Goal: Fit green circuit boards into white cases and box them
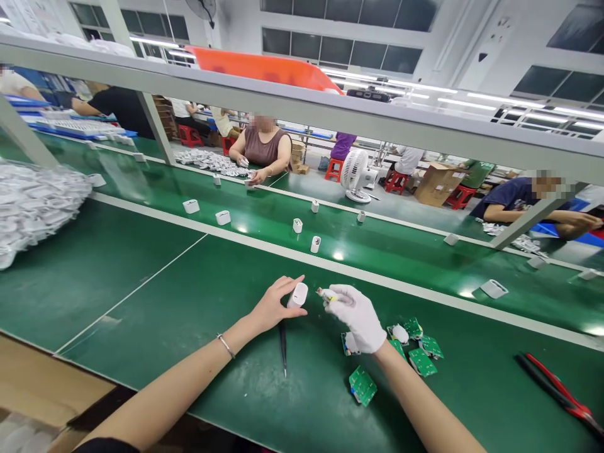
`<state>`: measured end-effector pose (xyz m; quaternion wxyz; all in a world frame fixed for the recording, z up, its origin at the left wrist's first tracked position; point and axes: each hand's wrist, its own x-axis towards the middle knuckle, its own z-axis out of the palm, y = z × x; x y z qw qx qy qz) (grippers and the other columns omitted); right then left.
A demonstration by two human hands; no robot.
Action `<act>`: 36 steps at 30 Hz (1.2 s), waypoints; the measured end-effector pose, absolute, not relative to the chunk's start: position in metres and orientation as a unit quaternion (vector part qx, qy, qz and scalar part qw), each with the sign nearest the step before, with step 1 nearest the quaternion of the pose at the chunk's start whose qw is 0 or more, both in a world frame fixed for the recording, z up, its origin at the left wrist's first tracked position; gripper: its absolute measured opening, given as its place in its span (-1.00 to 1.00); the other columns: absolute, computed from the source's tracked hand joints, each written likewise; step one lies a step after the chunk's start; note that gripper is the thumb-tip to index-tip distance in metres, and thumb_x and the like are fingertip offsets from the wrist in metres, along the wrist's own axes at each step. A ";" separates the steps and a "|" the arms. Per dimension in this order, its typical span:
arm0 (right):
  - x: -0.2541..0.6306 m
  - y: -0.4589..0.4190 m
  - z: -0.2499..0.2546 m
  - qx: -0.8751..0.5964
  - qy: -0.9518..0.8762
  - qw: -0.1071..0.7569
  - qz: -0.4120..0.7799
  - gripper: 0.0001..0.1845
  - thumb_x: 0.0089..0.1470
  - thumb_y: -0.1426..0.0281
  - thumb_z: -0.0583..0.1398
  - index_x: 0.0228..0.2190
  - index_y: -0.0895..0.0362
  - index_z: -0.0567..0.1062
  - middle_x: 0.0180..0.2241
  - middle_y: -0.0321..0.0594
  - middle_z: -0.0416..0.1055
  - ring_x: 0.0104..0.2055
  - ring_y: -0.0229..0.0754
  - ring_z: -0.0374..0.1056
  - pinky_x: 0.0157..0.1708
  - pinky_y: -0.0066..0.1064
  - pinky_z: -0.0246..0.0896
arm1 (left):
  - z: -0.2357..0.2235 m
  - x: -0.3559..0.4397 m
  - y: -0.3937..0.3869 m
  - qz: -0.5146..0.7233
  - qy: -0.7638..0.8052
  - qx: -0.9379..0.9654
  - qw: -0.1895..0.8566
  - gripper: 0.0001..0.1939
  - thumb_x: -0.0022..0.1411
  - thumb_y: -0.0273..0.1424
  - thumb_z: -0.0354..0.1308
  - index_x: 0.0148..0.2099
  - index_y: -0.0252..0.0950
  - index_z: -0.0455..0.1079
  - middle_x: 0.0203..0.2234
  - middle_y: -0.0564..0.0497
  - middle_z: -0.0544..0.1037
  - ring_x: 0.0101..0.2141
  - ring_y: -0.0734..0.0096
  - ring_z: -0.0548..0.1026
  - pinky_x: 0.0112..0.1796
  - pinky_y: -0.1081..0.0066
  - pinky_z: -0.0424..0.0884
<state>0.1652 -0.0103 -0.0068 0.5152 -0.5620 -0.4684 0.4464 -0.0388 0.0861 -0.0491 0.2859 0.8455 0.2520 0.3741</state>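
Bare but for a bracelet at the wrist, my left hand (276,303) grips a white charger housing (297,294) between thumb and fingers. Facing it, my right hand (356,314) wears a white glove and pinches a small charger circuit board (326,294), mostly hidden by the fingers. A short gap separates the board from the housing. Dark tweezers (283,349) lie on the green bench below my left hand. Several green circuit boards (423,362) are scattered beside my right wrist, and one single board (363,385) lies nearer to me.
Red-and-black pliers (559,387) rest at the right. A big heap of white housings (38,204) sits at the left. Beyond a pale rail, white housings (223,218) stand along the green conveyor belt (264,217). Across it, a co-worker (264,148) handles white parts near a fan (355,173).
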 end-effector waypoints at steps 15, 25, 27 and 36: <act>0.154 -0.023 -0.002 -0.530 -0.576 0.539 0.312 -0.50 -0.21 0.45 0.33 -0.13 0.12 0.46 -0.18 -0.16 0.48 -0.22 -0.09 0.44 -0.11 -0.20 0.37 | -0.044 -0.036 0.075 0.398 0.138 0.878 0.227 -0.26 0.11 -0.30 0.30 0.29 -0.24 0.12 -0.25 -0.04 0.41 -0.25 0.31 0.29 -0.18 0.28 0.34; 0.142 -0.028 0.012 -0.452 -0.783 0.427 -0.011 -0.70 0.02 0.59 0.13 -0.21 0.05 0.45 -0.21 -0.18 0.45 -0.16 -0.14 0.37 -0.16 -0.31 0.32 | -0.041 -0.035 0.074 0.447 0.121 0.874 0.146 -0.25 0.06 -0.42 0.28 0.28 -0.23 0.13 -0.26 -0.07 0.44 -0.26 0.28 0.34 -0.20 0.24 0.37; 0.137 -0.027 0.007 -0.455 -0.785 0.419 -0.039 -0.73 0.06 0.58 0.09 -0.23 0.06 0.45 -0.23 -0.16 0.44 -0.19 -0.13 0.36 -0.18 -0.29 0.32 | -0.041 -0.035 0.074 0.455 0.121 0.871 0.141 -0.26 0.05 -0.42 0.28 0.27 -0.25 0.13 -0.26 -0.08 0.46 -0.25 0.27 0.35 -0.20 0.22 0.38; 0.134 -0.031 -0.001 -0.471 -0.799 0.373 -0.025 -0.68 0.07 0.56 0.11 -0.13 0.03 0.38 -0.15 -0.11 0.40 -0.10 -0.06 0.31 -0.12 -0.21 0.29 | -0.042 -0.037 0.076 0.491 0.099 0.861 0.087 -0.52 0.11 -0.38 0.26 0.09 -0.28 0.32 -0.30 -0.09 0.49 -0.30 0.28 0.38 -0.27 0.25 0.41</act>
